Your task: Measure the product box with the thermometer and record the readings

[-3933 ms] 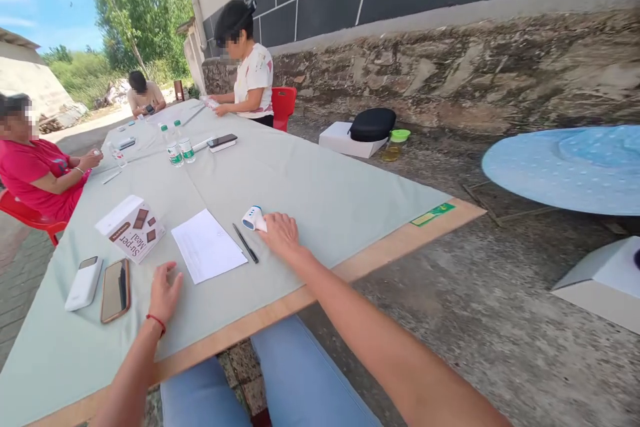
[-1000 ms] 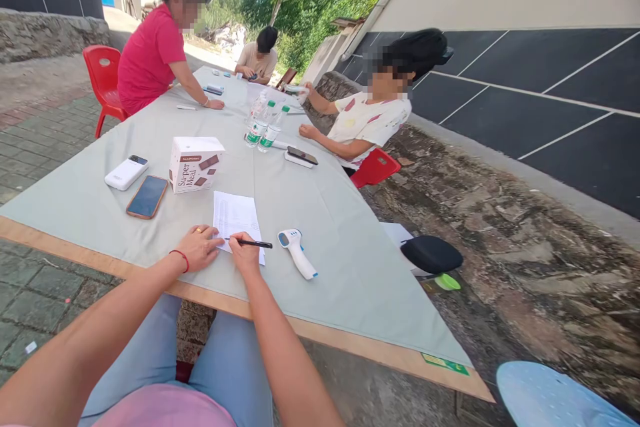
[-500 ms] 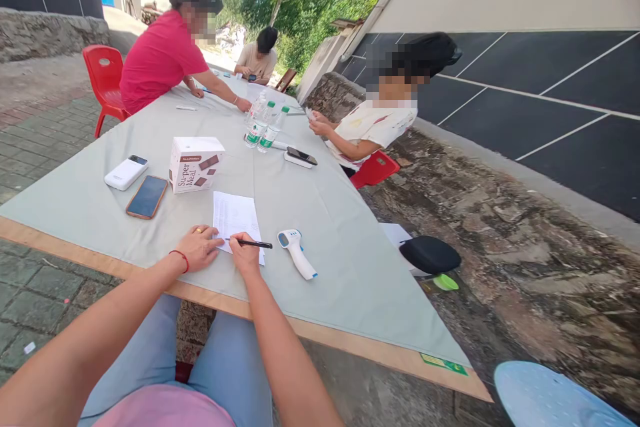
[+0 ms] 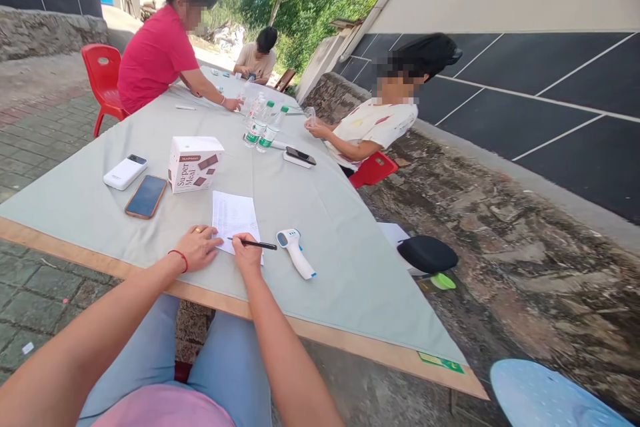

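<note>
A black pen (image 4: 260,245) is gripped in my right hand (image 4: 247,255), its tip over the lower part of a white sheet of paper (image 4: 235,213) with faint writing on it. My left hand (image 4: 197,248) lies flat with fingers stretched out, fingertips on the paper's left edge and the rest on the tablecloth. Just right of my right hand lies a white infrared thermometer (image 4: 297,255). Beyond the paper stands a white and brown box (image 4: 195,165) marked "Su-per Meal".
Left of the box lie a phone (image 4: 145,197) and a white power bank (image 4: 125,172). Water bottles (image 4: 269,128) stand mid-table, near another phone (image 4: 301,156) on a white case. People sit at the left (image 4: 155,60), far end (image 4: 257,61) and right (image 4: 373,123), hands over the table.
My right hand and the pen have shifted very slightly to the right along the paper. The left-side person's hand has drawn back a little; the right-side person's hands have lowered slightly.
</note>
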The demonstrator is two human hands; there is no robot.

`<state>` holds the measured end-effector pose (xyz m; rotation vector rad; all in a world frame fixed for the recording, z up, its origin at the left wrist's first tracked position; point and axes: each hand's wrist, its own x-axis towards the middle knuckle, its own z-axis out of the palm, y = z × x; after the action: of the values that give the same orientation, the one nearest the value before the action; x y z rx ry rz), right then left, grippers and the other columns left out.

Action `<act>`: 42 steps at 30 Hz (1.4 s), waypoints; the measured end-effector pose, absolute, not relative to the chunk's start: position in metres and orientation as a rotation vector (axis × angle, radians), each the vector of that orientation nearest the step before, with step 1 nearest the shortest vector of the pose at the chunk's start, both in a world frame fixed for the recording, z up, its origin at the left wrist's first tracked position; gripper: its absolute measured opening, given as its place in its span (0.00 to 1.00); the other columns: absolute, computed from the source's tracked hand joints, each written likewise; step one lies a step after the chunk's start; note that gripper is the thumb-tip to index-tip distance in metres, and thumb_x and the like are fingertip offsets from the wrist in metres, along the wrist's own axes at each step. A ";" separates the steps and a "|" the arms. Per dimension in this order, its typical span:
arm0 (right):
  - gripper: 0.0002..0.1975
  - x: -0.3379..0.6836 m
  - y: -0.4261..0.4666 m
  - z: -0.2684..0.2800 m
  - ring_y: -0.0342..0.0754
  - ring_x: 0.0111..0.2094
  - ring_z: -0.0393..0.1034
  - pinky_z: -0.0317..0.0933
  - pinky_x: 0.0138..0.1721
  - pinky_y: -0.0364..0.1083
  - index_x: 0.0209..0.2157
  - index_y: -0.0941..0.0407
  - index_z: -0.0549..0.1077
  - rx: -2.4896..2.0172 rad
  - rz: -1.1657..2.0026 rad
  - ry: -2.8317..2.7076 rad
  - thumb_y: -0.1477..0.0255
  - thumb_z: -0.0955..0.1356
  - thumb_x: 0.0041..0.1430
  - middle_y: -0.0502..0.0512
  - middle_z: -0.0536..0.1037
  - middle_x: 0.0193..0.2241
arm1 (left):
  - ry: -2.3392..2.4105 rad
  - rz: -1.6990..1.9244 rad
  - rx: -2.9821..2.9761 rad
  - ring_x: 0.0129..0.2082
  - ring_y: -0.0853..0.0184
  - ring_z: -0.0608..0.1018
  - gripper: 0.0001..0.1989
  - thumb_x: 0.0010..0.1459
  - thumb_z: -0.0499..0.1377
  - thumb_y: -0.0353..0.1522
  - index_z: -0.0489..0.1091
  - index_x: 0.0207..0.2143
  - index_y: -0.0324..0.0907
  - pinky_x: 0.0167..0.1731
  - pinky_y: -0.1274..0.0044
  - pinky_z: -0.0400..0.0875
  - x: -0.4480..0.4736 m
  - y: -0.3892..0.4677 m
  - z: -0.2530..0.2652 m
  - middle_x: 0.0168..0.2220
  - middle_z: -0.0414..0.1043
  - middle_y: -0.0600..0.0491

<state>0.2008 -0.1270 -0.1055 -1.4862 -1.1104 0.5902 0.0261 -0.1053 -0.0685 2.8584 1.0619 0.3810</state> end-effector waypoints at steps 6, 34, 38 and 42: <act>0.11 0.200 -0.126 -0.106 0.47 0.26 0.64 0.60 0.32 0.46 0.23 0.55 0.71 -1.505 0.608 -1.112 0.62 0.64 0.45 0.49 0.73 0.21 | 1.050 0.377 2.855 0.53 0.56 0.68 0.15 0.61 0.54 0.35 0.70 0.50 0.48 0.53 0.63 0.60 0.026 -0.104 -0.070 0.54 0.66 0.48; 0.10 0.200 -0.125 -0.111 0.46 0.25 0.64 0.60 0.31 0.45 0.23 0.55 0.69 -1.530 0.542 -1.141 0.64 0.63 0.47 0.49 0.72 0.20 | 1.057 0.351 2.848 0.53 0.55 0.67 0.16 0.62 0.53 0.35 0.70 0.51 0.47 0.54 0.63 0.60 0.026 -0.104 -0.070 0.54 0.66 0.48; 0.09 0.199 -0.125 -0.111 0.46 0.25 0.64 0.60 0.30 0.45 0.22 0.54 0.69 -1.542 0.518 -1.165 0.64 0.63 0.47 0.48 0.71 0.19 | 1.049 0.365 2.846 0.52 0.56 0.67 0.15 0.62 0.54 0.35 0.70 0.51 0.47 0.53 0.63 0.60 0.026 -0.104 -0.070 0.54 0.65 0.48; 0.10 0.201 -0.127 -0.111 0.48 0.28 0.66 0.62 0.33 0.46 0.26 0.55 0.70 -1.514 0.447 -1.186 0.64 0.62 0.51 0.50 0.73 0.23 | 1.059 0.383 2.819 0.52 0.56 0.67 0.15 0.62 0.53 0.35 0.70 0.50 0.47 0.54 0.62 0.60 0.024 -0.106 -0.069 0.53 0.65 0.47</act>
<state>0.2006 -0.1275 -0.1105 -1.5144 -1.1857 0.4468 0.0240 -0.1056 -0.0693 2.8189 1.0594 0.3831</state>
